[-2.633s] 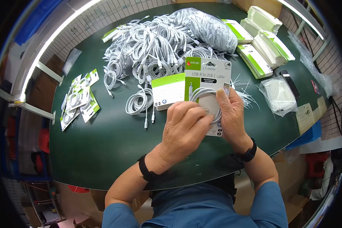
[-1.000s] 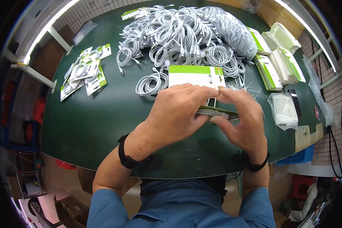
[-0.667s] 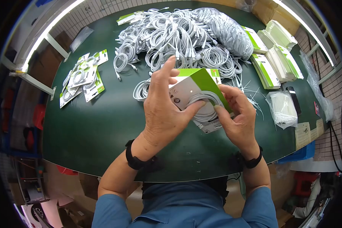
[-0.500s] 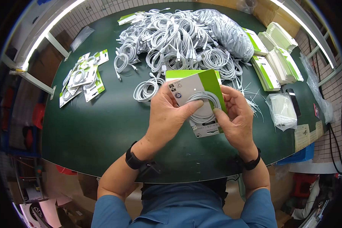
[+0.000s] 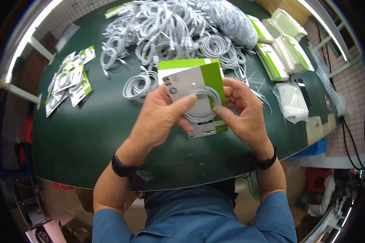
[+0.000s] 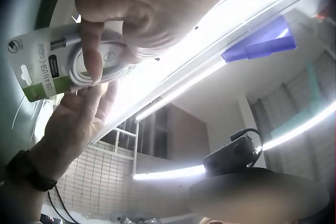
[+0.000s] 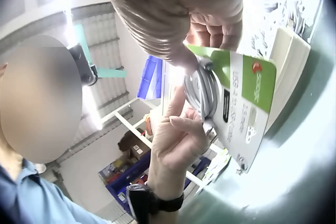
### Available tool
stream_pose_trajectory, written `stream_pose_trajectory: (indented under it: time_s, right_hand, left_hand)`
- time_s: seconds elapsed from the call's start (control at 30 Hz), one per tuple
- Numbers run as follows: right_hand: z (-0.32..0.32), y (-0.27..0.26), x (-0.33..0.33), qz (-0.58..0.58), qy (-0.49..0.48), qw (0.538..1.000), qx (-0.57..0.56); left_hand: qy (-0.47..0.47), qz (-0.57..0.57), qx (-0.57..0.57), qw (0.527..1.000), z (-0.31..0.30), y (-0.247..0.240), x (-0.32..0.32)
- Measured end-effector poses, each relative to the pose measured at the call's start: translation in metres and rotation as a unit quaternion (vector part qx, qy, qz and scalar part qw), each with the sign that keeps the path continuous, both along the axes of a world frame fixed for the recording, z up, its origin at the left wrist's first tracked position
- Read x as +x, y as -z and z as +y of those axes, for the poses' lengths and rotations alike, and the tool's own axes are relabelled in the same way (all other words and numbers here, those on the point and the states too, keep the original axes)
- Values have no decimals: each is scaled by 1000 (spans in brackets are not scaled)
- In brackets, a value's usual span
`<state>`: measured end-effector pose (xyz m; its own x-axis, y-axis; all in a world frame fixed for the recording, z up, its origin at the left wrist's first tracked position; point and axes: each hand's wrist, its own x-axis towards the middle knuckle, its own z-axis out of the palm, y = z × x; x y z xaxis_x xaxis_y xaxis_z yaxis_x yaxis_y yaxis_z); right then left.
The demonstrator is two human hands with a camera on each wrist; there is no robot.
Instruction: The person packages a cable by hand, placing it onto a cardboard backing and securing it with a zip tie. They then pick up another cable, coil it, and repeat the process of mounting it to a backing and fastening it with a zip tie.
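Observation:
Both hands hold a printed packaging card (image 5: 185,81) with a coiled white USB cable (image 5: 198,116) on it, above the table's front half. On the left, the left hand (image 5: 153,115) pinches the card's edge, its thumb lying on the coil. From the right, the right hand (image 5: 247,111) grips the green edge, thumb tip at the coil. The card's hang-hole end points towards the person, its print upside down in the head view. In the left wrist view, "USB-A to USB-C cable" shows on the card (image 6: 42,66) beside the coil (image 6: 79,69).
Behind the hands lies a stack of cards (image 5: 170,65), with a loose coiled cable (image 5: 138,87) beside it. A large cable heap (image 5: 166,28) fills the back. Carded cables (image 5: 71,79) lie left; card stacks (image 5: 286,52), a bag of white ties (image 5: 290,101) and a phone (image 5: 302,91) lie right.
The card, at first upright with its front to the head camera, has been flipped and turned upside down. The left fingers, spread wide 0.7 s ago, have closed on its edge.

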<state>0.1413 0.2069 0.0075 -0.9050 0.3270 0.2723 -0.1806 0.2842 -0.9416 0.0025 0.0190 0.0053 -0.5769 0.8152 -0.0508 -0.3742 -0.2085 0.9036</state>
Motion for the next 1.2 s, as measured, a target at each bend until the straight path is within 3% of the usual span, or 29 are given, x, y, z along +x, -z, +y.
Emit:
stream_pose_trajectory:
  time_s: [0.1,0.13,0.23,0.37,0.4,0.5,0.57,0.67,0.7,0.8,0.9,1.0,1.03,1.2]
  right_hand:
    - [20,-3,13,35,40,998,27]
    - [25,-9,20,-2,82,996,30]
    - [50,-5,41,-195,152,952,179]
    - [68,37,56,-270,161,865,391]
    - [67,36,55,-282,167,875,356]
    - [62,30,54,-326,97,896,285]
    - [55,34,53,-295,42,896,331]
    - [43,40,51,-223,-31,892,392]
    - [39,42,50,-195,-52,889,411]
    - [27,42,49,-139,-53,901,408]
    - [20,20,41,-182,-45,943,277]
    - [8,-2,34,-203,-31,978,34]
    - [7,-4,30,-172,-35,984,30]
    - [4,-23,9,-96,-33,995,6]
  left_hand:
    - [-41,5,34,999,-1,3,0]
    - [-60,16,46,997,-2,4,-1]
    - [-87,125,73,986,-6,3,-4]
    - [-148,215,87,961,-8,-5,1]
    - [-157,218,108,957,-8,-5,3]
    - [-171,265,154,936,-9,-3,5]
    - [-174,347,163,907,-12,-3,1]
    - [-222,350,161,896,-5,-4,7]
    - [-228,401,134,877,-6,-4,4]
    - [-259,497,74,825,-9,-6,-3]
    - [-253,583,99,766,-11,-8,-13]
    - [-262,632,97,723,-9,-4,-22]
    - [-265,647,95,709,-9,-2,-25]
    - [-246,653,55,715,-13,3,-30]
